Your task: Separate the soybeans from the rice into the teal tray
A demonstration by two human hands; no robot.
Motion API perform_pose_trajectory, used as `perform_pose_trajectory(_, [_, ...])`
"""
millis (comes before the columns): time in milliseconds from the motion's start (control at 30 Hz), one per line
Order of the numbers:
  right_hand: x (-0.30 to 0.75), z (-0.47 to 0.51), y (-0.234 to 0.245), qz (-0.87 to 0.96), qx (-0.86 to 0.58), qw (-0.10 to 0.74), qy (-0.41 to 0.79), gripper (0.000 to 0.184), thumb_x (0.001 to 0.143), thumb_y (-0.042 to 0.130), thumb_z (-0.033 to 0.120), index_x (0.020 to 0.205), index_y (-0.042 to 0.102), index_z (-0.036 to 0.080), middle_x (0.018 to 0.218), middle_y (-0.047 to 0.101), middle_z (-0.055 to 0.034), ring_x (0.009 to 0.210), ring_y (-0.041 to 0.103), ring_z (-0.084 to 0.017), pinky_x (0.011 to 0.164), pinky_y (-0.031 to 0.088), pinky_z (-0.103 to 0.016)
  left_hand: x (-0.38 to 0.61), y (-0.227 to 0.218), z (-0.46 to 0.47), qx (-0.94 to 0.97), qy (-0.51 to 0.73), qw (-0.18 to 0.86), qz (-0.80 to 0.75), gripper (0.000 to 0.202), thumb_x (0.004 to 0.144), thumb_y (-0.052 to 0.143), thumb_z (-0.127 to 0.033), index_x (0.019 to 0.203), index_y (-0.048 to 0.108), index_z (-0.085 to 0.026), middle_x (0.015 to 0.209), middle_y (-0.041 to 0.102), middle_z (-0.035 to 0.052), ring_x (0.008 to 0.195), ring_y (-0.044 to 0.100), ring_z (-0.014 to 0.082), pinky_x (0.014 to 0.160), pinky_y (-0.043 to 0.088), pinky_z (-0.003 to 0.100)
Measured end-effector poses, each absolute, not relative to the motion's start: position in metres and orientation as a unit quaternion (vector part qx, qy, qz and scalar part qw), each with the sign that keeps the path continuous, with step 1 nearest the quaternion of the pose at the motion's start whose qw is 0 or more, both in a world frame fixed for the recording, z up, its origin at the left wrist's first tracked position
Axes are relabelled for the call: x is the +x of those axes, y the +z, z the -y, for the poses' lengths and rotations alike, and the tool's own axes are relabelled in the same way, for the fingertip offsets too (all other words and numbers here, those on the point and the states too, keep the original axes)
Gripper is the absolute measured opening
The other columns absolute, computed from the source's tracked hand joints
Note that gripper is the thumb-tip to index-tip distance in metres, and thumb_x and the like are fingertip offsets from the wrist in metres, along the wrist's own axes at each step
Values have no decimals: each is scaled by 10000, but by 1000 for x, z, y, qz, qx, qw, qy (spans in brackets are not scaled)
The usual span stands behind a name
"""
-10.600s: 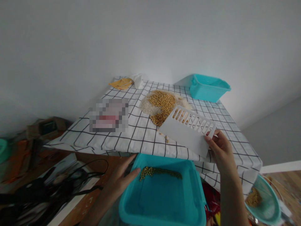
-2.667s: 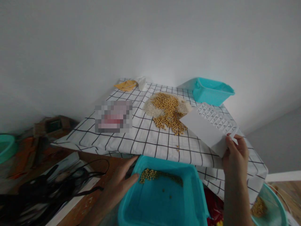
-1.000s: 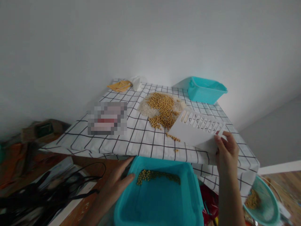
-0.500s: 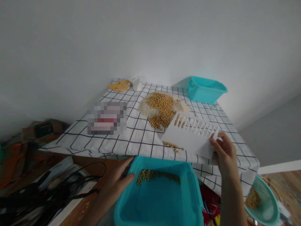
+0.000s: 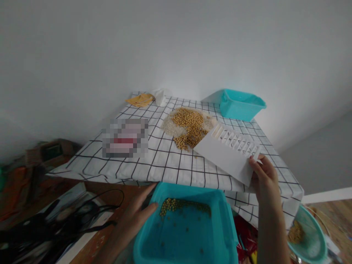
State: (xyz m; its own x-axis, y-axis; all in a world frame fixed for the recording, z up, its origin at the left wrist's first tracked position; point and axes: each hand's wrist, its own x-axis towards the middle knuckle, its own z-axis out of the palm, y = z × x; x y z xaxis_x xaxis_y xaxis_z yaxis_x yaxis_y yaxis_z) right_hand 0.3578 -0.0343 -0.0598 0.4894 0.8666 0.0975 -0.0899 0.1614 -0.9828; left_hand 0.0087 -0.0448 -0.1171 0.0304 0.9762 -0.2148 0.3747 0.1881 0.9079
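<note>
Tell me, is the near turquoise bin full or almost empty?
Almost empty. The turquoise bin holds only a thin row of soybeans along its far wall plus a few scattered ones; its floor is mostly bare.

No legible text, label, brand or number in view, flat item (image 5: 125,138) on the checked tablecloth (image 5: 170,165) pixelated beyond reading, white slotted scraper (image 5: 225,157) and near teal tub (image 5: 217,234) plain, unmarked.

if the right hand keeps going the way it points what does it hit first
Probably the soybean pile: the right hand aims the white scraper there, its far edge nearly touching it.
</note>
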Motion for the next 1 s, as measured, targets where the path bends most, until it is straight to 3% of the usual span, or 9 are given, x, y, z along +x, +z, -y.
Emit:
perform_pose_trajectory(133, [358,31,-64,334,-544,698,324,281,743,751,398,858,552,236,611,547,71,394,381,-65,384,286,-199,8,-123,44,551,330,473,-603,625,752,550,-384,1317,603,-120,1394,620,126,1312,524,342,1124,377,472])
perform_pose_trajectory(300, [358,28,-65,331,-532,724,287,302,709,781,376,860,569,221,741,615,39,480,489,-78,417,359,-190,7,-125,44,549,336,470,-604,621,753,552,-391,1315,605,-132,1396,619,120,1312,525,342,1128,373,465])
perform_pose_trajectory(433, [357,28,-66,336,-534,720,290,298,721,772,388,842,555,223,695,618,43,495,525,-95,458,417,-207,6,-126,45,554,328,471,-603,643,763,541,-398,1340,581,-117,1421,593,131,1330,503,342,1135,355,478])
perform_pose_trajectory(667, [356,28,-68,359,-549,702,277,308,736,759,409,848,543,221,649,600,44,456,499,-92,417,389,-196,7,-123,46,541,333,467,-615,656,752,551,-393,1331,587,-87,1400,599,179,1315,511,375,1109,369,531])
perform_pose_trajectory(867, [358,29,-70,371,-538,697,294,281,736,767,380,837,554,225,637,583,47,448,447,-79,397,322,-174,7,-118,44,545,337,490,-592,667,748,554,-388,1336,577,-74,1355,647,149,1275,565,328,1080,433,415])
perform_pose_trajectory(1000, [359,31,-69,365,-544,694,299,289,714,783,376,831,567,223,697,609,28,501,481,-95,422,342,-180,7,-118,45,542,327,466,-618,687,733,552,-399,1326,589,-54,1370,626,181,1295,540,354,1098,407,460])
